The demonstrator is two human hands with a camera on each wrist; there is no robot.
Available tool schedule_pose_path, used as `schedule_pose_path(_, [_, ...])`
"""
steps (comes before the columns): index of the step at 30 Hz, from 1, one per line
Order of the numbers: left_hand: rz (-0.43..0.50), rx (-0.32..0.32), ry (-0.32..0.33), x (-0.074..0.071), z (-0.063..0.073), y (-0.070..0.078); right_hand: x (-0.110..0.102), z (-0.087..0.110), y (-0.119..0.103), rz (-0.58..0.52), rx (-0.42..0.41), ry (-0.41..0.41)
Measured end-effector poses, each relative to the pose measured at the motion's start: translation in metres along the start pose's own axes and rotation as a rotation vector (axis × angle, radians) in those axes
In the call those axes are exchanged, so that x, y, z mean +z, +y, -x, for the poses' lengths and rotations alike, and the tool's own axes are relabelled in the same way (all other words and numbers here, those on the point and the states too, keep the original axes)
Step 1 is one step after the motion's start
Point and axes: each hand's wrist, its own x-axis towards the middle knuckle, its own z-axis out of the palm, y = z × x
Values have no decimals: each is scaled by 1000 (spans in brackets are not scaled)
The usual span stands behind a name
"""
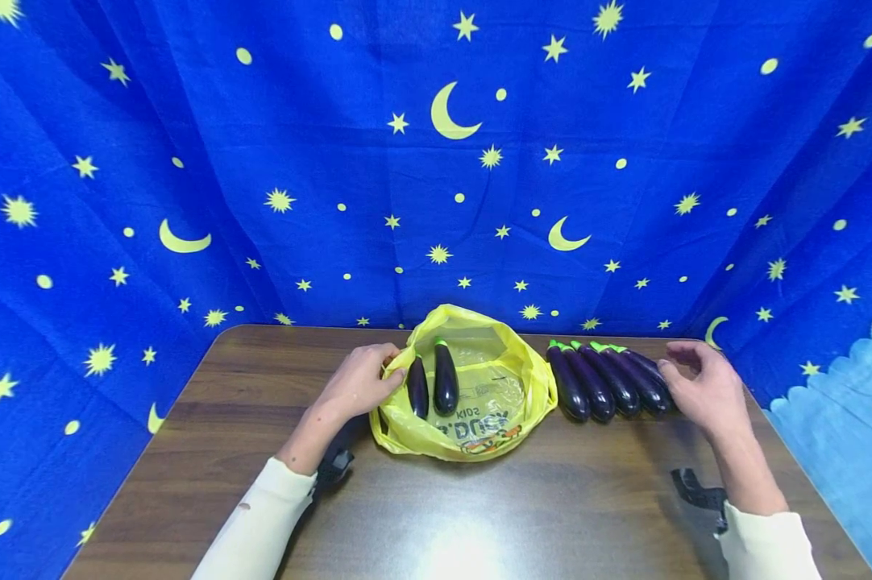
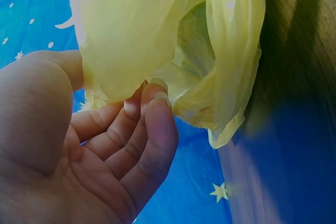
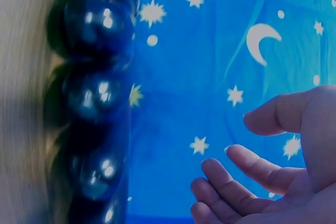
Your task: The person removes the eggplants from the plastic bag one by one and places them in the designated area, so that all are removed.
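A yellow plastic bag point(image 1: 436, 449) lies with its mouth wide at the middle of the table. Inside are two eggplants, one near the centre point(image 1: 446, 387) and one by the left wall point(image 1: 418, 391). My left hand point(image 1: 356, 383) pinches the bag's left rim; in the left wrist view its thumb is partly hidden behind the yellow film point(image 2: 131, 35). To the bag's right, several dark, glossy eggplants point(image 1: 600, 399) lie side by side, green stems away from me. My right hand point(image 1: 707, 387) is beside the rightmost one, fingers loosely bent around nothing, apart from the row in the right wrist view.
The brown wooden table point(image 1: 378, 515) reaches back to a blue curtain point(image 1: 334, 161) with stars and moons. A light blue cloth point(image 1: 842, 435) hangs at the right side. Black wrist mounts point(image 1: 697, 490) sit below both hands.
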Motion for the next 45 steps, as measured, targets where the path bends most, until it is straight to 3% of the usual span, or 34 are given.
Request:
schedule_pose_path(6, [-3,-3,-5,1,-1,0,6,7,-20,-20,-37,-4])
schedule_pose_path(15, [1,-7,-12,1,0,1,23,19,-48,-70,-170,40])
schedule_pose_path(24, [13,-14,-16,1,1,2,37,32,-77,-100,-205,-13])
schedule_pose_path(37, [14,-8,-15,2,0,3,73,40,-114,-172,-355,-19])
schedule_pose_path(45, [12,-23,-17,2,0,2,98,43,-138,-211,-416,-65])
